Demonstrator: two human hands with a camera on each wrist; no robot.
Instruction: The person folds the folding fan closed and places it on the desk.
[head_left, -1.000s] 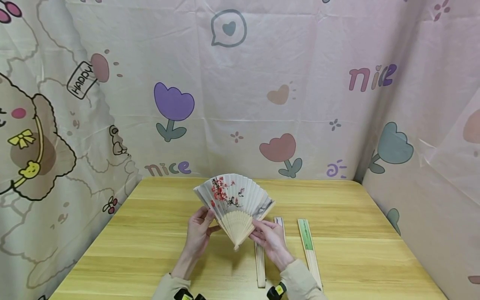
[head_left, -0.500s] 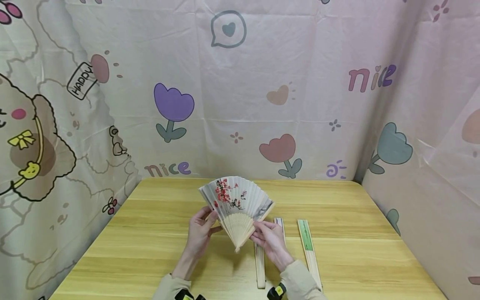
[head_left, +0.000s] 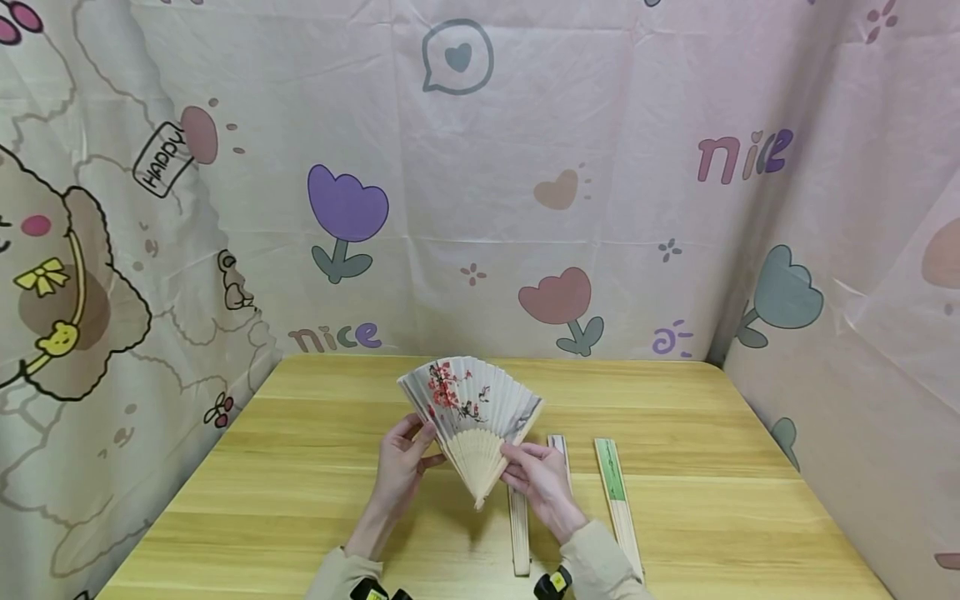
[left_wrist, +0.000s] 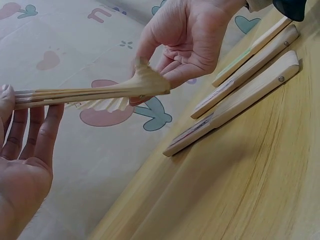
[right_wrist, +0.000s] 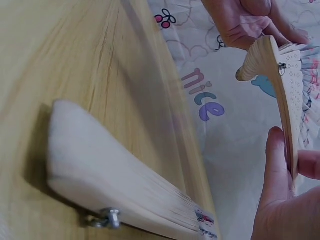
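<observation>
A folding fan (head_left: 480, 408), spread wide, is held up over the table between both hands. Its pale pleated leaf shows red blossoms and dark branches, and its bamboo ribs meet at a pivot pointing down toward the person. My left hand (head_left: 401, 458) pinches the left outer rib. On the opposite rib, my right hand (head_left: 542, 479) grips with thumb and fingers. The left wrist view shows the fan (left_wrist: 90, 93) nearly edge-on. Beneath the right hand lies a folded fan (head_left: 520, 533) on the wood; a second folded fan (head_left: 557, 443) is partly hidden behind that hand.
A folded fan with a green section (head_left: 615, 479) lies right of the right hand. All rest on the wooden table (head_left: 712, 500). A printed cloth (head_left: 480, 208) hangs behind the table's far edge and along both sides.
The fan's spread has narrowed slightly, its left edge shifting to the right. Its pivot has moved a little down and right, while both hands keep their grip nearly in place.
</observation>
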